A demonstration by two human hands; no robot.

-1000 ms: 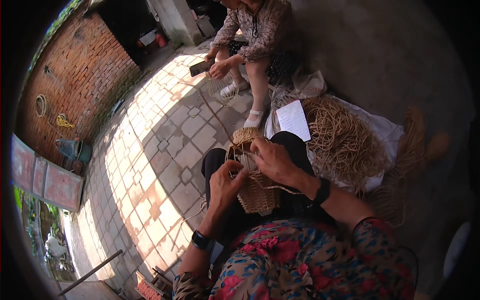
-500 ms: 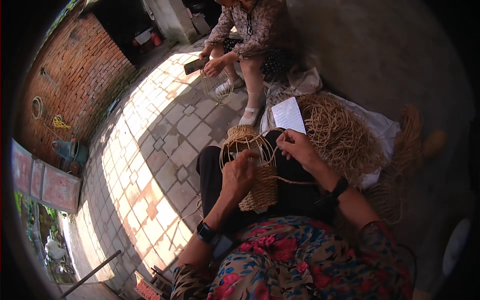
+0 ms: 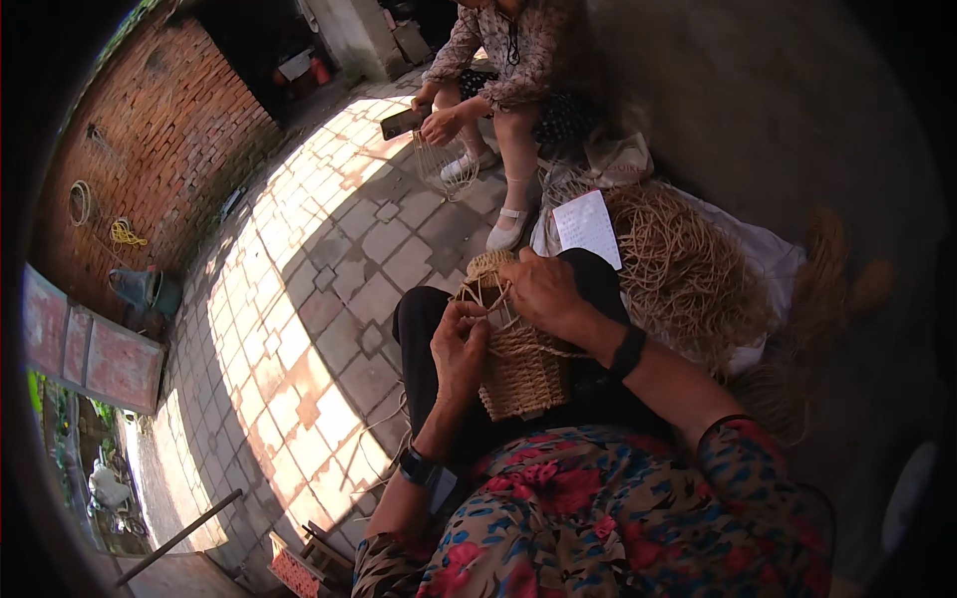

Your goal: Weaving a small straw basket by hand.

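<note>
Paved yard, grey stone slabs, crossed by a curved band of sunlight from 12 round to 7 o'clock.
Brick wall, red, at 10 o'clock.
Co-worker, seated at 12 o'clock, patterned blouse, white shoes.
White sheet, spread on the ground at 3 o'clock, bearing a large tangled heap of tan cord.
Metal panel, faded red, at 9 o'clock.
Woven basket, tan, at the centre, resting in the wearer's lap between dark-trousered knees; near part closely woven, middle showing open ribs, far end a woven band.
Right hand, at the basket's 1 o'clock side; grip closed, fingers curled over the open ribs; whether on rib or loose cord cannot be told.
Left hand, at the basket's 10 o'clock side; grip narrow, thumb and fingertips pinched together on the ribs or a cord among them, which of the two cannot be told.
Ribbed frame, pale, open, at 12 o'clock, just below the co-worker's hands.
Bucket, blue-grey, at 9 o'clock.
Written sheet of paper, white, at 2 o'clock, lying against the heap.
Phone, dark, at 11 o'clock, held by the co-worker.
Watch, black, on the left wrist.
</note>
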